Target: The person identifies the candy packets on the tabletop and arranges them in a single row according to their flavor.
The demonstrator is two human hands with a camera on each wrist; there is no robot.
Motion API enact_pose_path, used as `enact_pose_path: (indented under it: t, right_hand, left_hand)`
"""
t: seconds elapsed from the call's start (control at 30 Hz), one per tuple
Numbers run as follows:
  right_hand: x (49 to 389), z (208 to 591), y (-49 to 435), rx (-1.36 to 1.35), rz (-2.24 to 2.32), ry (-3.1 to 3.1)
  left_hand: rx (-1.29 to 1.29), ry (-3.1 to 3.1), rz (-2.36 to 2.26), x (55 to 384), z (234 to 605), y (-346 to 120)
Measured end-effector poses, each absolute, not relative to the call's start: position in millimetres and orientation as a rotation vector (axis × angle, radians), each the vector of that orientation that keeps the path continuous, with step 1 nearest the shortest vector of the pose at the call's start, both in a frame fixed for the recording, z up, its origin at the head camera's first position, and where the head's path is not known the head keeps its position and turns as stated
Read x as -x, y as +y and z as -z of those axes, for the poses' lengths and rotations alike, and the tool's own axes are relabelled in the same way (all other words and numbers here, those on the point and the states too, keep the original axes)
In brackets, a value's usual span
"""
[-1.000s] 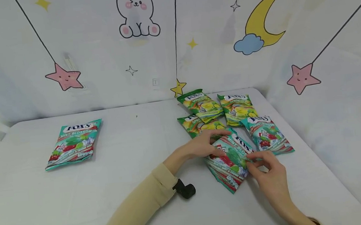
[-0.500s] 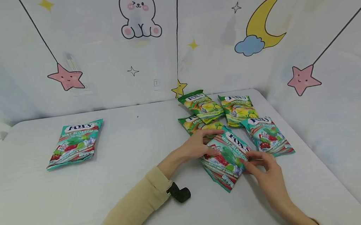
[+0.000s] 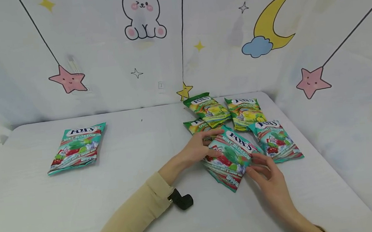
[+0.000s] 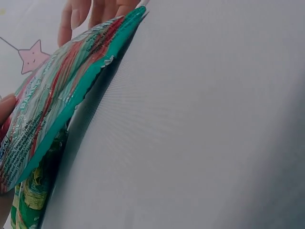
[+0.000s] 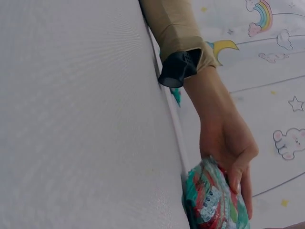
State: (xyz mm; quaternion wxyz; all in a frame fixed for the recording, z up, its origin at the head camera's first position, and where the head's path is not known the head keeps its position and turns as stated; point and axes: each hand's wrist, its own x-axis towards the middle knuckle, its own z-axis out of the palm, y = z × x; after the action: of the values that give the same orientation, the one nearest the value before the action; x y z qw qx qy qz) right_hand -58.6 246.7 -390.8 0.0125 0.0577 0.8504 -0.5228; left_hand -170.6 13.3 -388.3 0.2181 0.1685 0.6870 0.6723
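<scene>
A teal Fox's Mint Blossom candy bag (image 3: 230, 154) lies tilted between both hands, its upper left corner overlapping a green-and-yellow candy bag (image 3: 193, 125). My left hand (image 3: 193, 148) grips its left side, thumb on the printed face and fingers at the top edge. At the right edge, my right hand (image 3: 271, 178) holds the bag with thumb and bent fingers. In the left wrist view, the lower seam of the teal bag (image 4: 71, 102) is raised off the white table. The right wrist view shows the left thumb (image 5: 236, 179) against the bag.
Two more green-and-yellow bags (image 3: 208, 110) (image 3: 246, 113) lie at the back right. Another teal bag (image 3: 276, 141) is right of the hands, and one teal bag (image 3: 77, 148) sits alone at the far left. A printed curtain (image 3: 103, 64) stands behind the white table (image 3: 135, 141).
The held teal bag has shifted left and slightly back, toward the green-and-yellow bag, with both hands moving along with it. The other bags have stayed in place.
</scene>
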Motion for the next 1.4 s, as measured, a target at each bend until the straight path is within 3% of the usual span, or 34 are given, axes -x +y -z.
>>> enact_pose_path:
  t: [0.47, 1.1, 1.4]
  right_hand:
    - [61, 396, 242, -0.094, 1.787, 2.491]
    - [97, 391, 233, 0.040, 2.016, 2.389]
    - [115, 389, 218, -0.045, 2.045, 2.285]
  left_hand:
    - [-0.368, 1.817, -2.000, 167, 396, 11]
    - [-0.459, 1.864, -2.071, 155, 396, 4]
    - [-0.410, 1.888, -2.122, 155, 400, -7]
